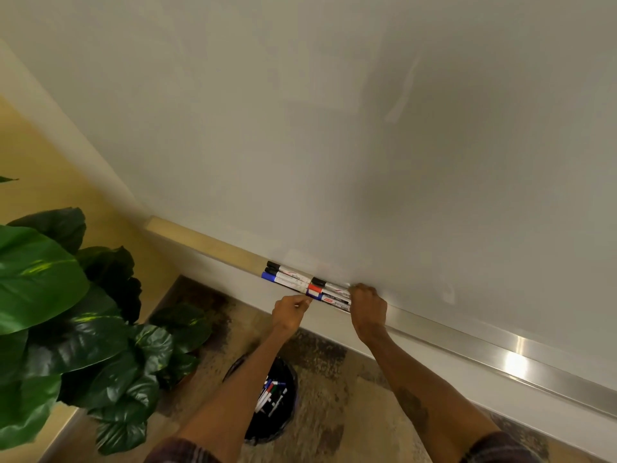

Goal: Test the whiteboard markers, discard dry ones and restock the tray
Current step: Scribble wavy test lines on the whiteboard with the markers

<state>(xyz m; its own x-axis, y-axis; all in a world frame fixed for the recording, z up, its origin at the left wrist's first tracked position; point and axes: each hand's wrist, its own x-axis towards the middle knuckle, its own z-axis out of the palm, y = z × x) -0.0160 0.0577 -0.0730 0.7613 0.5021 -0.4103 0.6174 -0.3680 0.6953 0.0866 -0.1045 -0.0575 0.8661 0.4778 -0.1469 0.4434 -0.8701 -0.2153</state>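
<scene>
White-barrelled whiteboard markers (290, 279) line the silver metal tray (467, 339) at six o'clock. Left hand (288, 314) pinches the front blue-capped marker (329, 299); right hand (367, 312) curled at their tails, grip unclear. A careless nudge could roll them off.

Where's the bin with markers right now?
In the head view, the black bin sits on the carpet at bottom centre, below the tray, partly behind the left forearm, right of the plant.

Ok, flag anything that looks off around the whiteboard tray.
Nothing askew: the markers lie side by side in the tray. Only oddities are a faint pale streak high on the whiteboard and a small smudge above the tray.
</scene>
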